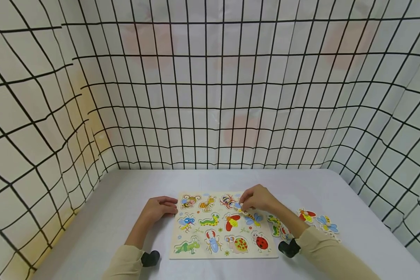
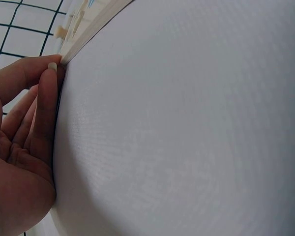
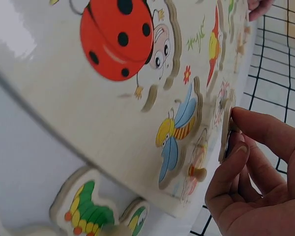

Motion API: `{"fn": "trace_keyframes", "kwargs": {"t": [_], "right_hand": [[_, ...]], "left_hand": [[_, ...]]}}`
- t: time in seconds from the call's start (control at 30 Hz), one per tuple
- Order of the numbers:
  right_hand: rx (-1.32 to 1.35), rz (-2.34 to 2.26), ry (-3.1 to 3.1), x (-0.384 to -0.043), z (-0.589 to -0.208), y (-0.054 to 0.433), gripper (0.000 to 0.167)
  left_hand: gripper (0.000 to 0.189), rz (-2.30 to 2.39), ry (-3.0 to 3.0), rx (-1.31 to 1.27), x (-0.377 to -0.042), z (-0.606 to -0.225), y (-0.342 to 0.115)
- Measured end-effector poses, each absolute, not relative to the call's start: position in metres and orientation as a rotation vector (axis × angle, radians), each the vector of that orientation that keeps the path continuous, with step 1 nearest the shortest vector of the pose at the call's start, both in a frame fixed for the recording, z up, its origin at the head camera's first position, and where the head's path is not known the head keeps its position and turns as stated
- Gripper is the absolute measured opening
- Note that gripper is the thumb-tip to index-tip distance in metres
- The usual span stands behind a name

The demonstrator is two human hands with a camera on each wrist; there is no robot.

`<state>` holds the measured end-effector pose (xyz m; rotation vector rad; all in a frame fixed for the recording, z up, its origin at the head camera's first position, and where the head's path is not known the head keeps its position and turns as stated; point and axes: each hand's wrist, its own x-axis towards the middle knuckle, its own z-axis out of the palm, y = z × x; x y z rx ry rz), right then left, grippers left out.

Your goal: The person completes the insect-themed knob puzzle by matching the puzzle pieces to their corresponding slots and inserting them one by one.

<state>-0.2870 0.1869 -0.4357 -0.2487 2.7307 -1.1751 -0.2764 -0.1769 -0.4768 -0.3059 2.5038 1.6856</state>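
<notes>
A flat wooden insect puzzle board (image 1: 224, 254) lies on the table, with colourful bug pictures. Over its far right part, my right hand (image 1: 257, 197) pinches a wooden puzzle piece (image 3: 226, 132) between thumb and fingers. The right wrist view shows this piece nearly edge-on; its picture is mostly hidden. Close by on the board are a blue-winged bee (image 3: 177, 128), a wooden knob (image 3: 199, 173) and a ladybug (image 3: 118, 39). At the board's left edge rests my left hand (image 1: 157, 209). Its thumb and index fingertips (image 2: 51, 66) touch the edge, and it holds no piece.
Right of the board lie several loose pieces, among them a green caterpillar (image 1: 274, 225), a red-winged bug (image 1: 306, 215) and a blue-winged insect (image 1: 327, 224). A white wall with a black grid (image 1: 213, 97) surrounds the white table (image 1: 126, 186) at the back and sides.
</notes>
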Motion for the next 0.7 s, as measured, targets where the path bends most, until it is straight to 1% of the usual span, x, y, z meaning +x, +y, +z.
{"fn": "trace_keyframes", "kwargs": {"t": [0.5, 0.7], "right_hand": [[-0.309, -1.197, 2.678, -0.288, -0.436, 0.159, 0.015], [-0.326, -1.203, 2.68, -0.287, -0.435, 0.149, 0.012]], "left_hand": [[0.032, 1.704, 2.5, -0.307, -0.276, -0.475, -0.177], [0.032, 1.711, 2.499, -0.304, -0.276, -0.476, -0.177]]}}
